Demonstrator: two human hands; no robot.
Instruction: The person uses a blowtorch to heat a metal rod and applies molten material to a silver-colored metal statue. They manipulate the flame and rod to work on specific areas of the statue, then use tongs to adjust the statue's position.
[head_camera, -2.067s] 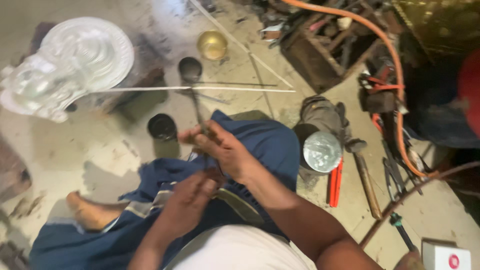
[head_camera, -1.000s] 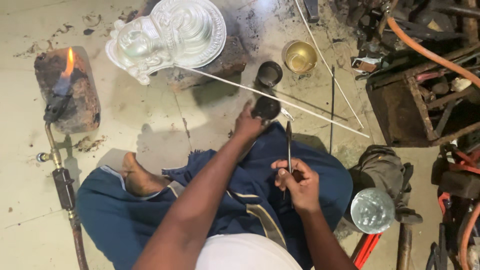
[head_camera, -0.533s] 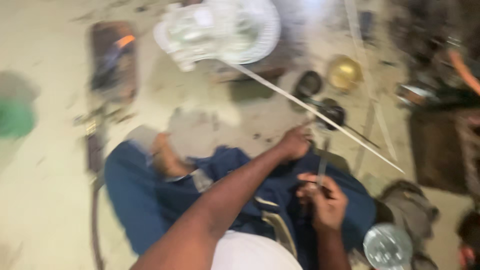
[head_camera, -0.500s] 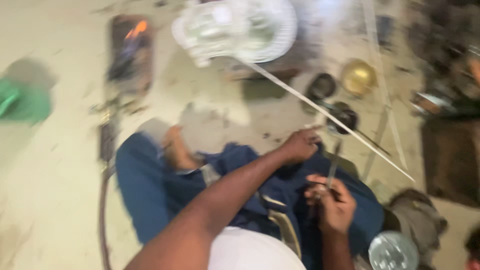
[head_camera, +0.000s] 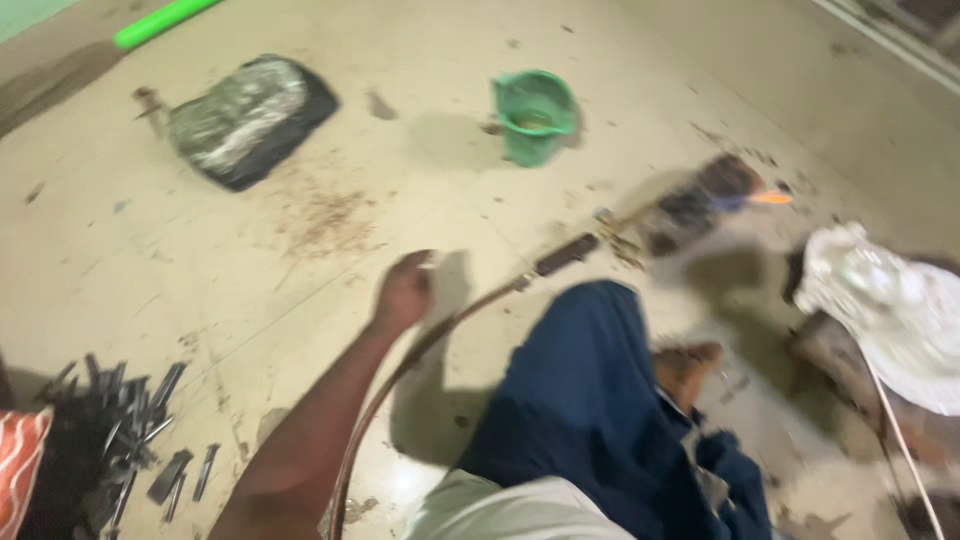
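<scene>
Torch hose (head_camera: 420, 370) runs along the floor (head_camera: 200, 250) from bottom centre up-right to the dark torch handle (head_camera: 566, 254), then on to the lit tip; flame (head_camera: 770, 197) burns orange against the blackened brick (head_camera: 700, 200).

L hand (head_camera: 405, 292) is stretched out to the person's left, just above/beside the hose, fingers curled in a loose fist. Frame is motion-blurred, so can't tell if it grips the hose or anything small. R hand is out of frame.

Change vs 0.5 s ago: head swung hard left. Then, L hand was forward near the small dark cups and the long thin rod, R hand held a slim tool over the lap. Now the cups are gone from view, and the silver embossed piece (head_camera: 890, 310) has slid to the right edge, with the rod (head_camera: 905, 440) just below it. L arm has left the workpiece side and come over near the hose, so work on the piece looks paused.

Also now visible: green bucket (head_camera: 533, 115), black wrapped bundle (head_camera: 245, 120), pile of dark metal bits (head_camera: 120, 440) at lower left, blue-trousered leg (head_camera: 580, 400), bare foot (head_camera: 685, 365).
</scene>
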